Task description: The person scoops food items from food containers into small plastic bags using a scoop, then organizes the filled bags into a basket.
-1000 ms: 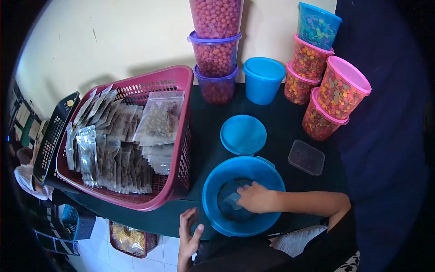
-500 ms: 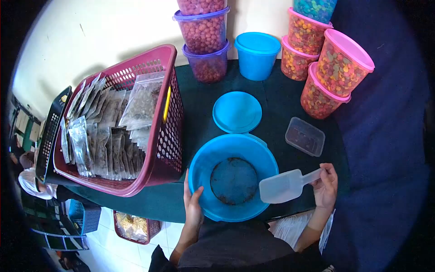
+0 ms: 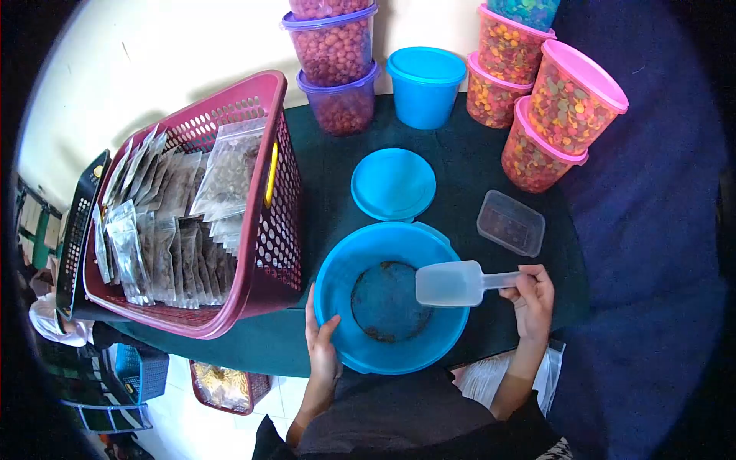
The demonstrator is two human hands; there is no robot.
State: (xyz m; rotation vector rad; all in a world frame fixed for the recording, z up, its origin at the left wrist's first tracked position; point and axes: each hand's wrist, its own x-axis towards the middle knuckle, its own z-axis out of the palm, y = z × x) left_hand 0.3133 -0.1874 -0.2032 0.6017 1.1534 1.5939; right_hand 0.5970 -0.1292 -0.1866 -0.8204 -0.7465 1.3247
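Note:
A round blue basin (image 3: 333, 264) stands at the table's front edge, with a ring of dark residue on its floor. My left hand (image 3: 323, 349) grips the basin's left rim, thumb over the inside and fingers outside. In my right hand (image 3: 533, 303) is the handle of a translucent white scoop (image 3: 450, 284), whose blade hangs over the basin's right part. The scoop looks empty. Behind the basin lies a round blue lid (image 3: 393, 184). A clear rectangular tray (image 3: 511, 223) lies to the right, beyond my right hand.
A maroon basket (image 3: 253, 284) of filled plastic bags stands at left. Along the back are purple-lidded tubs (image 3: 337, 103), a blue tub (image 3: 425, 92) and pink-lidded tubs (image 3: 571, 100). Plastic bags (image 3: 491, 376) lie near my right forearm. A person (image 3: 57, 318) is at far left.
My right hand has moved slightly up and left, bringing the scoop further over the basin and more level. The whole view has shifted slightly.

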